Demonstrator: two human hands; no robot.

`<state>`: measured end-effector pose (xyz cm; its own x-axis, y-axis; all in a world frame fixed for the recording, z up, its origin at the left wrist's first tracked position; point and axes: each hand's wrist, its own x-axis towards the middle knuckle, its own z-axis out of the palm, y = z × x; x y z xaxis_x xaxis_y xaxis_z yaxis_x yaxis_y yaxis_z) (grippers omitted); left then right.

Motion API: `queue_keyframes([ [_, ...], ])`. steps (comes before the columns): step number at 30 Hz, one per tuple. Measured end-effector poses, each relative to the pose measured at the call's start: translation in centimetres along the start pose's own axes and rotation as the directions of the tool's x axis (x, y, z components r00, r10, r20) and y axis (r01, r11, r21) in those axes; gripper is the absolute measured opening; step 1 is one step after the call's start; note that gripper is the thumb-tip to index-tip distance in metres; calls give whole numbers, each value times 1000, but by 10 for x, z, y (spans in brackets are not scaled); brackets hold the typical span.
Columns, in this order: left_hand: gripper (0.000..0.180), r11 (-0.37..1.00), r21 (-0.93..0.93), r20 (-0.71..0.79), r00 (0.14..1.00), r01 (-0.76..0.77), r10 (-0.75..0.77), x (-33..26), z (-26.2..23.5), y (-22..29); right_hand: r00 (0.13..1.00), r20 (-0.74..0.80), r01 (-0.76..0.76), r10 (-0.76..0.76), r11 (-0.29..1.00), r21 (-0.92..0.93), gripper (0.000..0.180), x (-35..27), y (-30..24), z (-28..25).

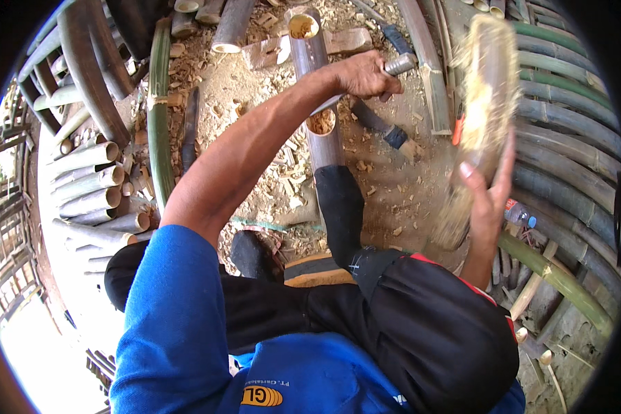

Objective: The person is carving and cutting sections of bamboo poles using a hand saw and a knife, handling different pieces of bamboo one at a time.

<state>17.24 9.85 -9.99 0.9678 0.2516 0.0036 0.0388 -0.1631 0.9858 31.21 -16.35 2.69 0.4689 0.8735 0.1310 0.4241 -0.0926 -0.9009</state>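
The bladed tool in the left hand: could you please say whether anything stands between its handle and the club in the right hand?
Nothing visible stands between the handle and the club; the bamboo strip seen between them appears to lie on the ground.

the brown earthen floor (386, 200) is strewn with pale wood chips (293, 183), among which lie a rough wooden block (350, 41), a dark piece with a black band (395, 136) and, farther left, a slim dark length (190, 134).
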Motion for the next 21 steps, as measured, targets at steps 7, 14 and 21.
queue_keyframes([
  [7, 32, 982, 172, -152, 987, 76, -49, -15, 4, 3, 934, 321, 252, -156, 925, -285, 92, 36, 0, 34],
  [14, 33, 994, 27, -166, 981, 107, -101, -22, 5, 6, 970, 126, 200, -207, 977, 68, 87, 51, -58, 15],
  [21, 31, 986, -147, -640, 752, 79, -155, -51, 33, 2, 866, 469, 291, -171, 936, -196, 95, 43, -35, 39],
])
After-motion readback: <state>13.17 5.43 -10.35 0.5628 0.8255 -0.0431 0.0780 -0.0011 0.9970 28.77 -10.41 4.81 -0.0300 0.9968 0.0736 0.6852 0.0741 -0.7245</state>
